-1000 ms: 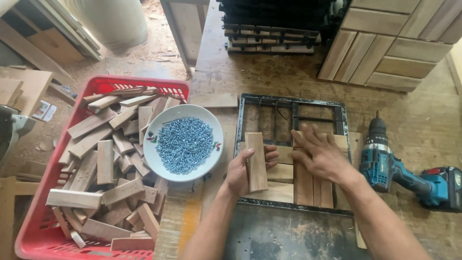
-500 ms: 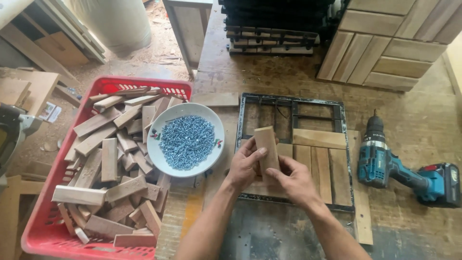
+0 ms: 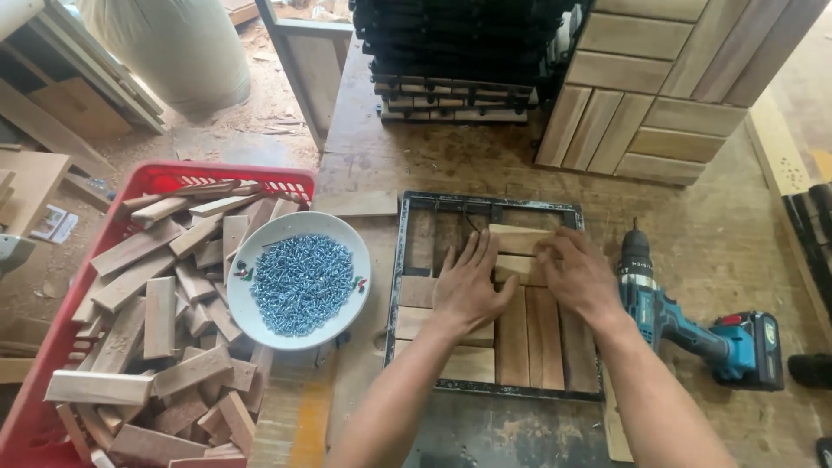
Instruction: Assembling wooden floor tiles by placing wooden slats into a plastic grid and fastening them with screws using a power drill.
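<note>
In the head view, both hands lie flat inside a black grid frame [image 3: 400, 286] that rests on the workbench [image 3: 364, 147]. The left hand [image 3: 468, 286] is open, its palm pressed down on the short wooden slats [image 3: 520, 334] already laid in the frame. The right hand [image 3: 576, 273] is also open with the fingers spread, and its fingertips touch a light slat [image 3: 518, 237] at the far side of the filled part. I judge that the step in hand is the seating of this slat against its neighbours; neither hand grips anything. The far left part of the frame is still bare, so I think several slats are missing, and the next move would call for a firm push to close the gaps and then for another piece. Left of the frame stands a white plate [image 3: 245, 260] heaped with bluish screws [image 3: 302, 282], and it rests partly on a red crate [image 3: 173, 178] full of loose wooden offcuts [image 3: 160, 316]. Just right of the frame lies a teal cordless drill [image 3: 685, 325], untouched. The bench surface is worn and stained wood. At the far side there is a stack of black frames [image 3: 459, 52] and a pile of finished wooden tiles [image 3: 659, 87]; the floor beyond shows sawdust and a large pale sack [image 3: 173, 52].
</note>
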